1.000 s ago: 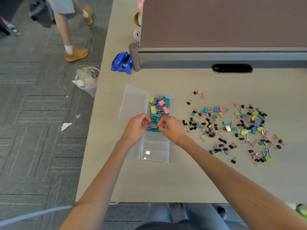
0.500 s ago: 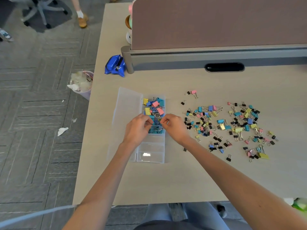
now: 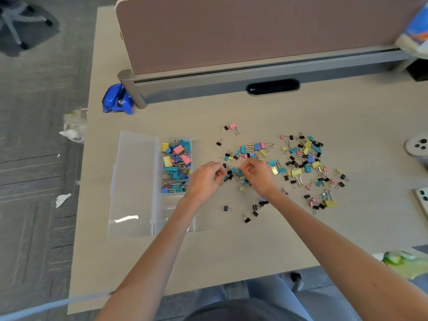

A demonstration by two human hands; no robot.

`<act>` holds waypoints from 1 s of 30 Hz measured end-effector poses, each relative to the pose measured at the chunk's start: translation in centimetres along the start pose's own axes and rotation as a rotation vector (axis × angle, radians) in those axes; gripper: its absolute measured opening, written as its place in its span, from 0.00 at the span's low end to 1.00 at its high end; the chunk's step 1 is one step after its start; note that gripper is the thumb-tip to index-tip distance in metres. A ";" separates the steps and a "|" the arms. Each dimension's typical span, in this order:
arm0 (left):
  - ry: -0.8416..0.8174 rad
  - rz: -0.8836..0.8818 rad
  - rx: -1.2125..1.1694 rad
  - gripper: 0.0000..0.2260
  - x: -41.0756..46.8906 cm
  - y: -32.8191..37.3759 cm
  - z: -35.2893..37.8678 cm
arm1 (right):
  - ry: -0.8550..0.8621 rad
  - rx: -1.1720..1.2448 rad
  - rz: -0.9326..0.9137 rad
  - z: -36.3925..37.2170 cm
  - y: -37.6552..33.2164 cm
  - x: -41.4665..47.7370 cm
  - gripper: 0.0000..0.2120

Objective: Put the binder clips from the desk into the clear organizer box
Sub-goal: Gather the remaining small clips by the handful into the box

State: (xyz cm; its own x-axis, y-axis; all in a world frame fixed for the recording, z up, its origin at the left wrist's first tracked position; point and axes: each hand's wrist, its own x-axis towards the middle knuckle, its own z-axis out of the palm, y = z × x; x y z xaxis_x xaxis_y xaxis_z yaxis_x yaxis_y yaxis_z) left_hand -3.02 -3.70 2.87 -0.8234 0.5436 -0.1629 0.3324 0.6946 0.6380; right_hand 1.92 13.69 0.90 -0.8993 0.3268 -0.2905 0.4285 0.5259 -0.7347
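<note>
The clear organizer box [image 3: 173, 214] lies on the desk's left part, its lid [image 3: 134, 181] folded open to the left. Its far compartments hold coloured binder clips [image 3: 177, 158]; the near compartments look bare. A loose pile of small binder clips [image 3: 298, 163] in black, teal, yellow, pink and blue spreads to the right of the box. Both hands hover over the pile's left end. My left hand [image 3: 205, 180] has curled fingers pinching a small black clip. My right hand [image 3: 258, 174] pinches at teal clips, fingertips facing the left hand's.
A blue packet [image 3: 117, 100] lies by the grey divider base [image 3: 208, 86], which carries a brown screen [image 3: 231, 33]. A white device [image 3: 416, 147] and a green bag [image 3: 407, 262] sit at the right edge. A waste bin [image 3: 75, 125] stands on the floor left.
Both hands have moved right, from above the box's clip compartment to the left end of the loose pile. The view has shifted right as well.
</note>
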 end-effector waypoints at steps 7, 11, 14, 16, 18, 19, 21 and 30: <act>-0.041 -0.032 -0.006 0.05 2.1 2.2 3.9 | 0.052 -0.104 0.031 -4.2 4.6 1.1 0.05; -0.020 -0.044 -0.020 0.05 3.9 4.1 5.4 | 0.058 -0.159 0.008 -6.3 6.1 2.0 0.06; -0.008 -0.054 -0.031 0.05 5.6 5.2 6.3 | 0.047 -0.187 -0.021 -7.7 7.1 2.8 0.06; 0.010 -0.057 -0.015 0.05 6.9 5.7 7.0 | 0.029 -0.183 -0.038 -8.5 7.8 3.3 0.06; 0.049 -0.050 0.015 0.07 8.2 5.9 7.7 | 0.017 -0.193 -0.051 -9.3 8.4 4.0 0.07; 0.073 -0.043 0.041 0.08 8.9 6.0 8.1 | 0.011 -0.199 -0.060 -9.6 8.7 4.4 0.07; 0.112 -0.022 0.100 0.12 10.4 6.2 8.5 | -0.015 -0.216 -0.088 -10.1 9.0 5.2 0.10; 0.053 -0.049 0.235 0.18 15.0 5.5 9.9 | -0.156 -0.424 -0.289 -9.1 8.6 9.4 0.33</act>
State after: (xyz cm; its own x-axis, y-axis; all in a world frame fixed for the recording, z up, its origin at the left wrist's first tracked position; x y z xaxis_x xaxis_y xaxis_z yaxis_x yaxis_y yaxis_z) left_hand -9.03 12.93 -3.52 -0.8622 0.4852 -0.1454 0.3840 0.8133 0.4371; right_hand -2.05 28.47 -2.61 -0.9744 0.0184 -0.2242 0.1303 0.8586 -0.4958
